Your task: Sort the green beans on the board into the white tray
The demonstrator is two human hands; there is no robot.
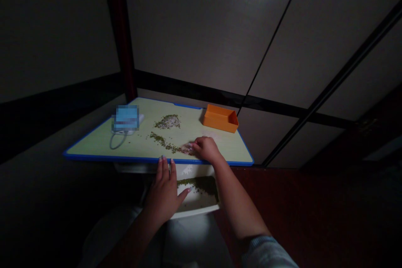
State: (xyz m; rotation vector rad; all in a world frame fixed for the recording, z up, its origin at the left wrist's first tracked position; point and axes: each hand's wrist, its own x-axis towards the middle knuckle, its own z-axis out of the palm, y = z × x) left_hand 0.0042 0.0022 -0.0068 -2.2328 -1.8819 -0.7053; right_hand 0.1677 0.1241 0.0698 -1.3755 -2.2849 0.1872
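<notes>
Dark panelled wall (194, 21) and dark red post (121, 29) behind a pale green laminate tabletop (94, 147) with a bright blue rim. Right hand (205, 150) low on the tabletop, grip curled and narrow, fingertips (192, 146) touching a trail of small green mung beans (163, 142), any hold hidden. At 7 o'clock from it, left hand (163, 192), grip wide, fingers (163, 166) spread over the near rim, above a white plastic tray (194, 213) lined with more green beans (199, 184). Speckled bean heap (167, 122) at 10 o'clock, open orange plastic box (220, 118) at 1 o'clock, pixelated blue object (126, 117) with grey cable (116, 142) at 9 o'clock.
</notes>
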